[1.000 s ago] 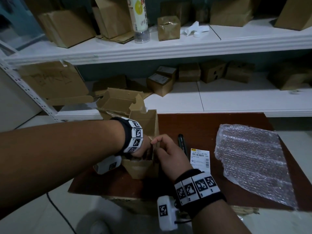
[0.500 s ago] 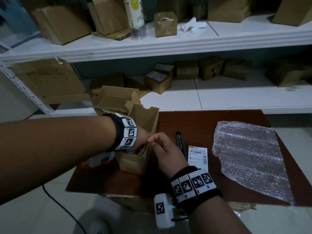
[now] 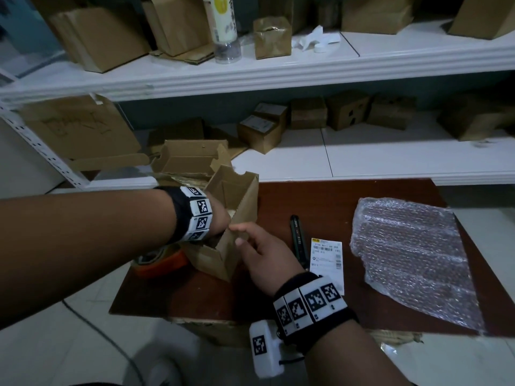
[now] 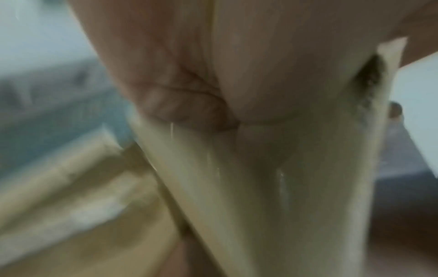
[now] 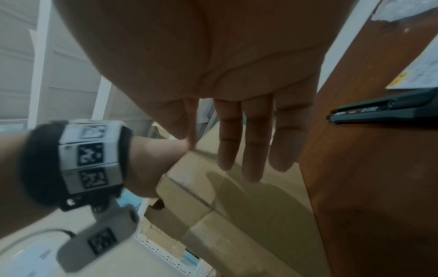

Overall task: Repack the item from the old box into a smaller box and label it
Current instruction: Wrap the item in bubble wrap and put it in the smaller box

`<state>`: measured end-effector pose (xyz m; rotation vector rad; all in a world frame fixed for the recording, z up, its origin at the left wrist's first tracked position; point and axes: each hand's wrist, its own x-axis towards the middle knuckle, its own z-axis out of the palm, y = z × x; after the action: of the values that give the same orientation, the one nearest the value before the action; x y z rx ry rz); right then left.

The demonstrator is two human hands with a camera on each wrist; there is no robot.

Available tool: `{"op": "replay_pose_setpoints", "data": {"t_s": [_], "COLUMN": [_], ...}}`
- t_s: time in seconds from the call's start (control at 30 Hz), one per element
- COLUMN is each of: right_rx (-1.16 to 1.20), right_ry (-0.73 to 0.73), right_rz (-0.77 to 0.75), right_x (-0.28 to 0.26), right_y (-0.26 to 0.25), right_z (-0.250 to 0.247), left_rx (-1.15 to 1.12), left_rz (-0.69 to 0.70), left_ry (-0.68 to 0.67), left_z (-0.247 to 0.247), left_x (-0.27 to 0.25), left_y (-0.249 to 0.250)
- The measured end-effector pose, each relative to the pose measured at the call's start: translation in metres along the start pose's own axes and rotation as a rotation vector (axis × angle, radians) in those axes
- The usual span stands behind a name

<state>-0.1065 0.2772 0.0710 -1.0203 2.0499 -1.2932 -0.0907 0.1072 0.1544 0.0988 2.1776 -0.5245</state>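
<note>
The small cardboard box (image 3: 231,218) stands open-topped on the brown table (image 3: 328,207), near that table's left end, its tall flap up at the far side. The left hand (image 3: 220,218) reaches down into the box from the left; its fingers are hidden inside, and the blurred left-wrist view shows only skin pressed against cardboard (image 4: 260,187), so whether they are curled or straight cannot be told. The right hand (image 3: 262,254) lies against the box's near right wall, fingers (image 5: 253,150) straight and slightly apart, the thumb tip at the top edge of the near flap.

Just left of the box, half under the left wrist, sits an orange tape roll (image 3: 161,260) at the table's left edge. Right of the box lie a black pen (image 3: 298,238), then a white shipping label (image 3: 327,260), then a bubble wrap sheet (image 3: 412,257) reaching the table's right side. Bare tabletop shows in front of the box and behind the pen. Behind the box, an open larger box (image 3: 189,160) rests against the white shelf (image 3: 362,162).
</note>
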Motion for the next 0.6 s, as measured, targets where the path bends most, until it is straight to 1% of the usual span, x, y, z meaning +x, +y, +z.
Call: {"op": "replay_pose_setpoints", "data": {"t_s": [0.03,0.07,0.1,0.13,0.17,0.2,0.23,0.27,0.3,0.37,0.4,0.43,0.5,0.53,0.6], "right_rx": [-0.019,-0.032,-0.040,-0.047,-0.050,-0.050,-0.039,-0.017,0.016,0.091,0.119,0.138,0.136,0.128,0.108], "right_ry": [-0.011,-0.023,-0.030,-0.030,-0.017,0.004,0.033,0.066,0.102,0.201,0.250,0.295,0.375,0.418,0.518], "right_rz": [0.002,0.005,0.009,0.014,0.016,0.020,0.026,0.040,0.053,0.070,0.082,0.099,0.140,0.160,0.214], "right_x": [0.000,0.000,0.000,-0.001,-0.002,-0.003,-0.004,-0.004,-0.005,-0.009,-0.011,-0.014,-0.023,-0.029,-0.039], "right_y": [0.001,0.002,0.003,0.003,0.003,0.004,0.005,0.006,0.006,0.009,0.011,0.013,0.021,0.028,0.043], "right_z": [0.000,0.001,0.001,0.001,0.000,-0.002,-0.004,-0.007,-0.012,-0.025,-0.032,-0.041,-0.060,-0.070,-0.090], "left_rx": [0.050,0.102,0.070,0.048,0.042,-0.006,-0.066,-0.151,-0.185,-0.392,-0.517,-0.633,-0.816,-0.888,-1.014], "left_rz": [-0.085,-0.138,-0.167,-0.146,-0.171,-0.183,-0.257,-0.306,-0.335,-0.360,-0.362,-0.331,-0.230,-0.182,-0.126], "left_ry": [-0.060,-0.018,0.017,0.100,0.123,0.205,0.255,0.349,0.457,0.752,0.862,0.971,1.136,1.185,1.211], "left_z": [0.000,0.003,0.002,0.002,-0.004,-0.006,-0.007,-0.006,-0.007,-0.005,-0.004,-0.004,-0.009,-0.013,-0.017], "left_x": [-0.005,-0.006,-0.018,-0.018,-0.029,-0.034,-0.040,-0.047,-0.058,-0.067,-0.071,-0.073,-0.076,-0.075,-0.061], "left_y": [-0.007,-0.015,-0.017,-0.025,-0.026,-0.028,-0.028,-0.025,-0.018,-0.005,0.006,0.019,0.054,0.073,0.104]}}
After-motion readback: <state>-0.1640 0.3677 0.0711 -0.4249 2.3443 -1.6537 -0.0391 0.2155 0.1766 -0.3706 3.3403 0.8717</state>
